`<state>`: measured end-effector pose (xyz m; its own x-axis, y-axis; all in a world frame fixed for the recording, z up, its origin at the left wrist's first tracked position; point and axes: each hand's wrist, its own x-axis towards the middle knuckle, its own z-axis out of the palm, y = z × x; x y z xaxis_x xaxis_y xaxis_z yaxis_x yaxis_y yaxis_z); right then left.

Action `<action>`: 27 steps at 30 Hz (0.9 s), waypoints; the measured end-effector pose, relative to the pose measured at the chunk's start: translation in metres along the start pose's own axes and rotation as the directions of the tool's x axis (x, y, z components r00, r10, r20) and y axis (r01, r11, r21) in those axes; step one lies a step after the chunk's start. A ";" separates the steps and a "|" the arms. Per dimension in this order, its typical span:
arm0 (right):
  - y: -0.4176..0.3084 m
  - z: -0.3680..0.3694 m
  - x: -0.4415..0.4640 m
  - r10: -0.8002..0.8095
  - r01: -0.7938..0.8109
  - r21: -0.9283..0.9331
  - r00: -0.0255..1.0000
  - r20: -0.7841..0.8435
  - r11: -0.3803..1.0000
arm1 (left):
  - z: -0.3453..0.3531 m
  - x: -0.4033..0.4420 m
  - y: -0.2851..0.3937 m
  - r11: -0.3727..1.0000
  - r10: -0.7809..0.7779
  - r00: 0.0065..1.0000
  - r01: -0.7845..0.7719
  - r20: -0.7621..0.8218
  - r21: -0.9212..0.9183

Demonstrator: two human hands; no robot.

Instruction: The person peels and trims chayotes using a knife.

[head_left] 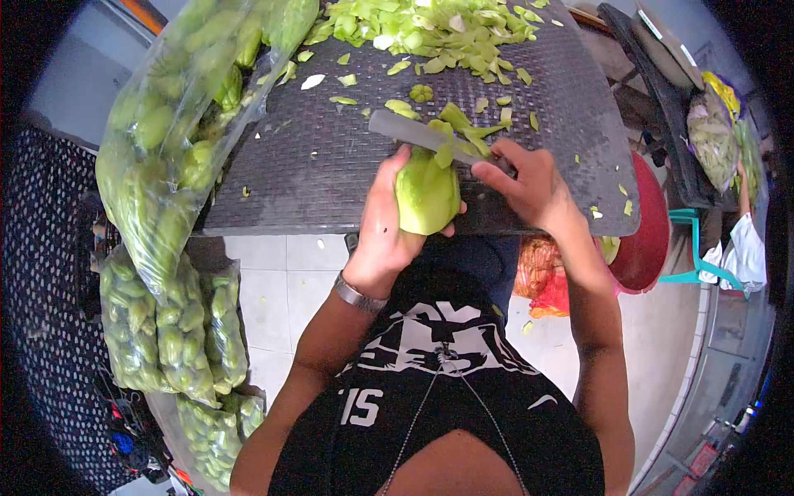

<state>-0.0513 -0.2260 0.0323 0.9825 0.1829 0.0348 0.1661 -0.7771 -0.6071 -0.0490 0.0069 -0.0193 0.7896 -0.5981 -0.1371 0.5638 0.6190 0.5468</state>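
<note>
My left hand [382, 217] is wrapped around a pale green, partly peeled chayote [423, 202] just over the near edge of the table. In my right hand [531, 183] is a knife [404, 129], its broad blade lying across the top of the chayote and pointing left. Strips of peel [463, 124] hang on and beside the blade. A small green stub [421, 93] and scattered peel pieces lie on the dark woven tabletop [306, 165] beyond my hands. Farther back there is a heap of green peelings [430, 33].
A large clear bag of chayotes [149, 157] hangs over the table's left side. Filled bags [153, 331] stand on the floor below it. At the right are a red basin [649, 236], a red net bag [542, 273] and a teal stool [693, 248].
</note>
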 end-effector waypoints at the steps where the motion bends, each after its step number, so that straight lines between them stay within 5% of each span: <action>1: -0.003 0.000 0.000 -0.046 0.046 0.003 0.999 0.012 0.999 | -0.012 0.004 -0.001 1.000 0.004 0.999 -0.004 0.042 -0.002; 2: -0.009 0.002 -0.005 -0.087 0.087 0.010 0.996 0.022 0.996 | -0.021 0.007 -0.002 1.000 0.003 0.996 -0.003 0.084 -0.001; 5: -0.030 0.013 -0.021 -0.231 0.230 0.050 0.973 0.026 0.972 | 0.010 0.010 0.000 0.982 0.052 0.966 -0.095 -0.252 -0.164; 8: -0.034 0.014 -0.021 -0.235 0.236 -0.012 0.971 0.033 0.972 | 0.024 0.008 0.008 0.955 0.010 0.962 -0.089 -0.272 -0.282; 11: -0.022 0.013 -0.015 -0.222 0.222 -0.026 0.975 0.012 0.975 | 0.012 0.001 0.009 0.998 -0.009 0.994 0.001 -0.112 -0.066; 15: 0.002 0.013 0.002 -0.156 0.154 -0.037 0.985 -0.073 0.987 | 0.012 -0.007 0.010 1.000 0.008 0.998 -0.008 -0.069 -0.012; 18: 0.016 -0.003 0.017 0.087 -0.092 -0.075 0.993 -0.074 0.993 | 0.015 -0.008 0.014 0.997 -0.061 0.997 0.059 -0.049 -0.041; 21: 0.049 -0.010 0.039 -0.090 0.069 -0.134 0.984 -0.155 0.989 | 0.022 -0.012 0.018 0.994 -0.082 0.994 0.076 -0.068 -0.085; 22: 0.048 -0.016 0.043 0.137 -0.138 -0.013 0.990 -0.017 0.990 | 0.023 -0.011 0.020 0.995 -0.066 0.992 0.058 -0.106 -0.076; 24: 0.039 -0.034 0.047 0.502 -0.560 0.125 0.805 0.316 0.819 | 0.023 -0.009 0.023 0.997 -0.033 0.983 0.018 -0.179 -0.081; 25: 0.041 -0.034 0.045 0.412 -0.574 0.384 0.805 0.427 0.723 | 0.021 -0.007 0.024 0.996 -0.016 0.977 -0.004 -0.214 -0.094; 27: 0.032 -0.032 0.040 0.384 -0.586 0.546 0.808 0.447 0.598 | 0.015 0.003 0.023 0.990 0.045 0.959 -0.081 -0.280 -0.117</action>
<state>-0.0038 -0.2632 0.0399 0.8200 0.1188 -0.5599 -0.5227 -0.2431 -0.8171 -0.0375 0.0120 0.0058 0.8503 -0.4034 -0.3380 0.5228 0.7206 0.4554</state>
